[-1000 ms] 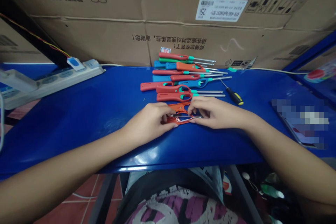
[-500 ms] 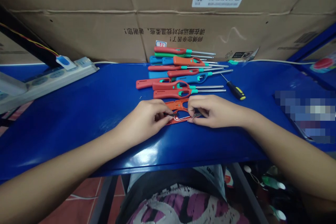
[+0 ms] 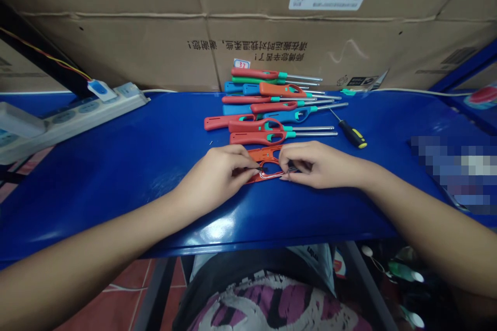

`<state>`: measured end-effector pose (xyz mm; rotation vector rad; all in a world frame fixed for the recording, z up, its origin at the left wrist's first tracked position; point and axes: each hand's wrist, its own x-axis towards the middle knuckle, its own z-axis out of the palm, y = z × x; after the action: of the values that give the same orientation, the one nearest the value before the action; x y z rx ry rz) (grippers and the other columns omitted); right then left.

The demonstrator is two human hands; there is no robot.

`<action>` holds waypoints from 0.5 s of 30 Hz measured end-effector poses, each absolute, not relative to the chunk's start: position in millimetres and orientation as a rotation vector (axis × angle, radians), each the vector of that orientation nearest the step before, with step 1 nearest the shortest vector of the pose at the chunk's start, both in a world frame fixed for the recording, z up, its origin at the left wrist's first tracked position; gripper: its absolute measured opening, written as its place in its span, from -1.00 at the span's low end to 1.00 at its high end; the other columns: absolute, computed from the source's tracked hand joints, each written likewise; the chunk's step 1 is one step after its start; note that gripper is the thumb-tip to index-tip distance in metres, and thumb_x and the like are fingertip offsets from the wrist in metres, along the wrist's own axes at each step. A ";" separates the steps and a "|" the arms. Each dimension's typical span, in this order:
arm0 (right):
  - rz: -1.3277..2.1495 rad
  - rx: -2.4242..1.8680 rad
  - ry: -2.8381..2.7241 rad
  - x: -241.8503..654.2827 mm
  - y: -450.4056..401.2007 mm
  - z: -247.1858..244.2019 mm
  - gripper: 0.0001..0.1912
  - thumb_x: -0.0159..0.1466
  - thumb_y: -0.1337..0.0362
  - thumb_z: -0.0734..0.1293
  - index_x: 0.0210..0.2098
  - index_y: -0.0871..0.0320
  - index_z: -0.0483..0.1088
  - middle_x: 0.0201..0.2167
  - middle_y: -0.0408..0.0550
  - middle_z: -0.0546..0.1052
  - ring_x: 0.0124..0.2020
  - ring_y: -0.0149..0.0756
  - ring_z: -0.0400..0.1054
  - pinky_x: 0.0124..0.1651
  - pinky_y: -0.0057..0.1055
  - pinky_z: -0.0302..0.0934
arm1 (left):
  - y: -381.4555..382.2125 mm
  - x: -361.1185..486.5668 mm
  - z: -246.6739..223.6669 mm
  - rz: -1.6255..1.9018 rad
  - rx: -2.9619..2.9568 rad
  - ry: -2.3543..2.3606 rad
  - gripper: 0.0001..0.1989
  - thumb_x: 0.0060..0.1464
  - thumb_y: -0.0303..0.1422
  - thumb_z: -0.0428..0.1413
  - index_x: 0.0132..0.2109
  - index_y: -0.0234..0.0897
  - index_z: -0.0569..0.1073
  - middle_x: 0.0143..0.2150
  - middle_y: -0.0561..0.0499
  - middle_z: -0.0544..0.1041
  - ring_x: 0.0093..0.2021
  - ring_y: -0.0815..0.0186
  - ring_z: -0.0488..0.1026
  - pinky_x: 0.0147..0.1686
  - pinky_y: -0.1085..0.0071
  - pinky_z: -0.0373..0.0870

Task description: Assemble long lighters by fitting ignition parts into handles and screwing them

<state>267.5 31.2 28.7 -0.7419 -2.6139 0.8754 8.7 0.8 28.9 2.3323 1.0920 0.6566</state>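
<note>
Two orange lighter shell halves lie on the blue table in front of me. The far half (image 3: 262, 154) shows its inner side, while the near half (image 3: 256, 178) carries a thin white wire (image 3: 269, 176) along it. My left hand (image 3: 231, 169) pinches a small black part (image 3: 263, 168) over the handle end of the near half. At its other end my right hand (image 3: 306, 165) has thumb and fingers closed on the wire, close to a thin metal piece partly hidden by the fingers.
Several red, blue and orange long-nosed lighters (image 3: 258, 138) lie stacked just beyond my hands. A black-yellow screwdriver (image 3: 352, 134) rests to their right. A white power strip (image 3: 77, 119) stands at left, and a cardboard box (image 3: 147, 46) forms the back.
My left fingers have shifted slightly over the near shell half, and the white wire now lies closer along its edge. The whole view has moved a little.
</note>
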 end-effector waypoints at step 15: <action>0.943 -0.871 -2.502 262.3 31.2 25.6 -0.95 0.27 0.37 0.39 -0.27 0.21 0.50 -0.40 -0.17 0.44 -0.53 -0.54 0.13 -0.43 -0.53 0.08 | -4.6 7.4 22.1 0.544 2.645 1.165 -0.79 0.30 -0.41 0.09 -0.14 -0.26 0.65 -0.19 -0.06 0.62 -0.17 0.21 0.58 -0.16 0.32 0.53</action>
<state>262.3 31.2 25.6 -0.8706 -2.5022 0.9431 7.4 -4.6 22.1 2.6448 1.1653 0.5437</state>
